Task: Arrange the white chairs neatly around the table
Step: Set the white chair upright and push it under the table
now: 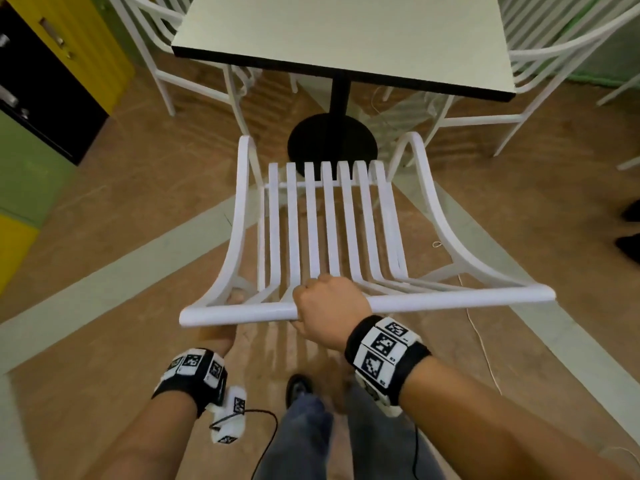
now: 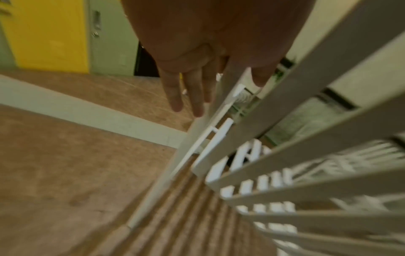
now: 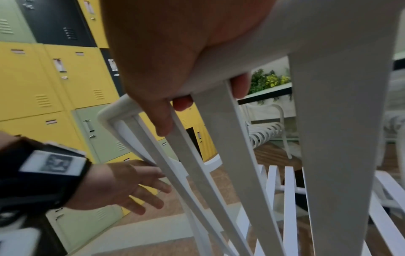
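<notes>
A white slatted chair (image 1: pixel 311 220) stands in front of me, its seat pointing at the table (image 1: pixel 346 36), a square white top on a black pedestal. My right hand (image 1: pixel 325 303) grips the middle of the chair's top rail (image 1: pixel 450 299), fingers curled under it (image 3: pixel 166 83). My left hand (image 1: pixel 221 336) sits lower, mostly hidden behind the rail's left end. Its fingers (image 2: pixel 192 90) are straight and spread beside the chair's left back post (image 2: pixel 197 138), thumb on the post's other side, gripping nothing (image 3: pixel 122 187).
Two more white chairs stand at the table's left (image 1: pixel 166 46) and right (image 1: pixel 540 64) sides. Yellow, black and green lockers (image 1: pixel 52 64) line the left wall. A thin cable (image 1: pixel 481 341) lies on the floor at right, near dark shoes (image 1: pixel 630 240). My legs are just behind the chair.
</notes>
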Motion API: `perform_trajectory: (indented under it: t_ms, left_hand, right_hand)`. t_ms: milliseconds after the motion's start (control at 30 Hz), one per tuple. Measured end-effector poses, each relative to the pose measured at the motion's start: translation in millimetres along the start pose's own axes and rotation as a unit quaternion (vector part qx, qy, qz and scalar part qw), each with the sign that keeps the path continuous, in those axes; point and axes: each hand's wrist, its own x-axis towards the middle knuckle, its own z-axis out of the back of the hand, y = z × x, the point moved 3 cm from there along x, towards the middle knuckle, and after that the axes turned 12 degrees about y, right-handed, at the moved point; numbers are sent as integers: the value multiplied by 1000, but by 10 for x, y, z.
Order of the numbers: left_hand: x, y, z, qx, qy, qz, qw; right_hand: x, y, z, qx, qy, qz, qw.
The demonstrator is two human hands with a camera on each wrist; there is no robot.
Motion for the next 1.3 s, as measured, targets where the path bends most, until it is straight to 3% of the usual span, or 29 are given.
perform_trajectory:
  t_ms: [133,233,333,400,467,567,700,800,1100,1300]
  left_hand:
    - [-434,55,-161,64,25,12,998]
    - [-862,-244,-337,185,76,-132,971]
    - [-1170,-681,-310,255,31,-313,914]
    - [-1163,-857,-309,275,8,-379,884]
    - [-998,-969,-348,339,17,-366,866]
    - [-662,-1076,-468,469,40,-290,833]
    - [-432,-1140,-576,581,93,-217,779]
    - [-421,-1146,-537,627,125,-217,737]
    - [-225,-962,14,591,161,-226,757]
    - [-178,-946,126,516,102,-187,830]
  right_hand:
    - [-27,-34,7,24,0,-6,1000]
    - [-215,-173,10,80,24,12,996]
    - [-564,-571,3,92,34,-15,995]
    - [-818,-926,-29,88,32,-46,995]
    - [-1013,-1264,-61,74,36,-83,993]
    - [-1069,-1570,-126,63,40,-111,991]
    - [-1059,-1568,-257,54,90,-126,986]
    - [-1088,-1500,-274,39,92,-144,984]
    - [-953,-978,-384,82,49,-157,983]
    - [-906,-913,-293,131,-4,-176,976]
